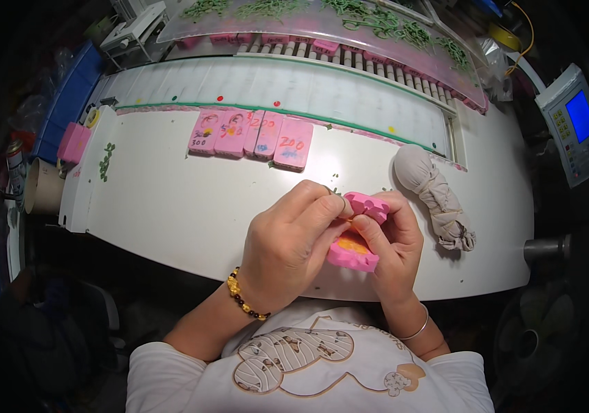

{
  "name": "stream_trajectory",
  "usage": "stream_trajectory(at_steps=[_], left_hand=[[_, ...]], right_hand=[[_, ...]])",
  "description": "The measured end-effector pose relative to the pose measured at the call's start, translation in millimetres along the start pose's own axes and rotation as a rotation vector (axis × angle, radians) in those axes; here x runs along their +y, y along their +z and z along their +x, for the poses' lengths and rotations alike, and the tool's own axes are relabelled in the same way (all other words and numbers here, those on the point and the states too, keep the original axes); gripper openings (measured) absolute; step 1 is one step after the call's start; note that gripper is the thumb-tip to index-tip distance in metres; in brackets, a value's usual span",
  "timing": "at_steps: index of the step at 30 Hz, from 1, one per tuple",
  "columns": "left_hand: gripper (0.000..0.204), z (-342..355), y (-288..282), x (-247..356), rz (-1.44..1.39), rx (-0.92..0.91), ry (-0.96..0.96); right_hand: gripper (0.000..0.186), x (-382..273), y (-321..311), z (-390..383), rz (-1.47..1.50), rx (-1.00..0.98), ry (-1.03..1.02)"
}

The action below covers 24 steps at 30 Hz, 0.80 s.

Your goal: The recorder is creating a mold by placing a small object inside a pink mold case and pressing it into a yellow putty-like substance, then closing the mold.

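Observation:
A pink rubber mold [353, 263] with an orange-yellow patch inside is spread apart just above the near part of the table. My right hand [399, 241] is closed around its right side, with the thumb pressed into the gap between the two halves. From the left, my left hand [287, 237] reaches in with its fingers pinched together at that gap, touching the mold. Whatever lies between its fingertips is hidden. Right of my hands lies a tied whitish cloth bundle [432, 193], rounded at one end and gathered at the other.
Several pink mold blocks [292, 146] with handwriting stand in a row beyond my hands. Small green pieces [106, 162] lie at left. A clear tray [274, 20] of green pieces sits above rollers [349, 58] at the back. A blue-screened device [579, 117] is at right.

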<state>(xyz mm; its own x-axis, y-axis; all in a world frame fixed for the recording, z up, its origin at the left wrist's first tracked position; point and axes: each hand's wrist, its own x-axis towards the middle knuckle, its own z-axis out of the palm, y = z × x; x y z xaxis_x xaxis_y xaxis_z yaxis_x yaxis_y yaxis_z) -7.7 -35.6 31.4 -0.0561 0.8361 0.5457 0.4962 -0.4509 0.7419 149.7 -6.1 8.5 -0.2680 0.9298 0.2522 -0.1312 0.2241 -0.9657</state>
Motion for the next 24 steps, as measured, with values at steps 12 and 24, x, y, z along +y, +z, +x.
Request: stream_trajectory(at_steps=[12,24], left_hand=[[0.021,-5.4,2.4,-1.6,0.094,0.073,0.111],[0.027,-8.9,4.2,-2.9,0.152,0.140,0.181]], right_hand=[[0.011,-4.6,3.8,-2.1,0.037,0.049,-0.004],[0.012,-4.6,3.8,-1.2,-0.001,0.028,-0.056]])
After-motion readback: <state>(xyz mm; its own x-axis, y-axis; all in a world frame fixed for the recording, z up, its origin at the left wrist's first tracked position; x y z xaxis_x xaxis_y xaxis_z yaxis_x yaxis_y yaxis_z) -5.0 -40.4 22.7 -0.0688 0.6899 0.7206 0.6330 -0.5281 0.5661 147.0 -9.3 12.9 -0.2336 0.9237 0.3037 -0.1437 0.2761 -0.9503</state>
